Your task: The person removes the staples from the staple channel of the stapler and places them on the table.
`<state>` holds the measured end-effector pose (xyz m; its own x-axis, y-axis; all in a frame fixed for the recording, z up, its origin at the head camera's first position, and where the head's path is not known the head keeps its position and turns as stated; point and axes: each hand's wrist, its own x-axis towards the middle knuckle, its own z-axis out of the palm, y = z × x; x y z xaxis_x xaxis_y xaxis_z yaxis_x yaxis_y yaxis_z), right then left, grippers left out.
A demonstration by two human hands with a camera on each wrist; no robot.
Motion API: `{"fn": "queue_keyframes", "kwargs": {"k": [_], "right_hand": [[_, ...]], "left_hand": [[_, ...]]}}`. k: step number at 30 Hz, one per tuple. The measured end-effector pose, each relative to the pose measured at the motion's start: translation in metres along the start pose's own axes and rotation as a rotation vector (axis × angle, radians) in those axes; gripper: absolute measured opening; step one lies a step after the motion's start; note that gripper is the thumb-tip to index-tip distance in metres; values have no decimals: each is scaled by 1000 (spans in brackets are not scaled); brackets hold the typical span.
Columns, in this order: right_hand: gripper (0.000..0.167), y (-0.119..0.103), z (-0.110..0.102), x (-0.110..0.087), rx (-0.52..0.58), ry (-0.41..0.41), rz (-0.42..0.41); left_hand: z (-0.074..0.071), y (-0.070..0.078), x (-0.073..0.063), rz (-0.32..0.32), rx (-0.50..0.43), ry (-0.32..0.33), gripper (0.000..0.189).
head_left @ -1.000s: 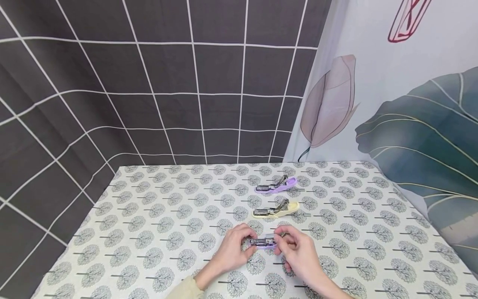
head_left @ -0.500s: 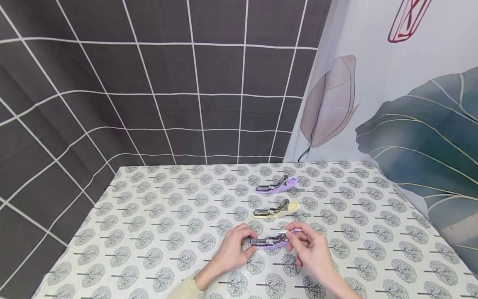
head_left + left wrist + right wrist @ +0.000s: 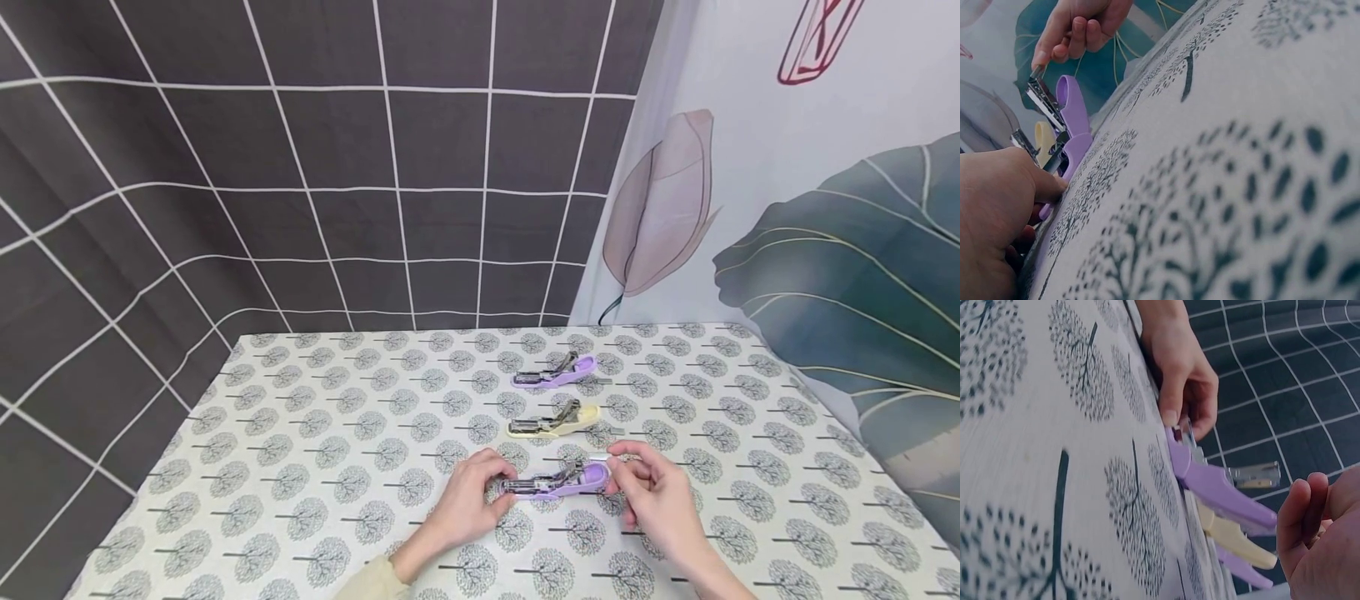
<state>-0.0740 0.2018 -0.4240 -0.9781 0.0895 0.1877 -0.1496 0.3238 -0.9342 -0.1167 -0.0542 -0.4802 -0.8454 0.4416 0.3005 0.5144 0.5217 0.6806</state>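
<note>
Near the front of the table lies a purple stapler [image 3: 551,482], its metal parts raised from the purple shell. My left hand [image 3: 474,492] grips its left end between thumb and fingers. In the right wrist view the same purple stapler [image 3: 1222,492] shows from the side, with the left hand [image 3: 1182,375] at its far end. My right hand [image 3: 652,492] is just beyond the stapler's right end, thumb and index finger together at a thin silvery strip [image 3: 600,456]. Seen from the left wrist, the right hand's [image 3: 1085,28] fingertip meets a metal piece.
Behind the held stapler lie a cream stapler [image 3: 588,414] and, farther back, another purple stapler [image 3: 581,367], both with raised metal parts. A tree-print cloth [image 3: 300,483] covers the table. A dark checked curtain [image 3: 315,217] and a leaf-print curtain [image 3: 825,275] hang behind.
My right hand has moved right along the purple stapler, with the silvery strip at its fingertips, uncovering the stapler's right end. The left hand has stayed in place.
</note>
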Motion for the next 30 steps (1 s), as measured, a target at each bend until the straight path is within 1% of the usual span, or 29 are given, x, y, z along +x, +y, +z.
{"fn": "queue_keyframes", "kwargs": {"k": [4,11,17,22,30], "right_hand": [[19,4,-6,1,-16,19,13],[19,9,-13,1,-6,19,93],[22,16,-19,1,-32,25,125],[21,21,-25,2,-68,12,133],[20,27,-29,2,-78,-5,186]], "left_hand": [[0,0,0,4,1,2,25],[0,0,-1,6,-7,3,25],[0,0,-1,5,-14,2,25],[0,-1,0,13,-13,9,26],[0,0,0,0,-8,0,25]]}}
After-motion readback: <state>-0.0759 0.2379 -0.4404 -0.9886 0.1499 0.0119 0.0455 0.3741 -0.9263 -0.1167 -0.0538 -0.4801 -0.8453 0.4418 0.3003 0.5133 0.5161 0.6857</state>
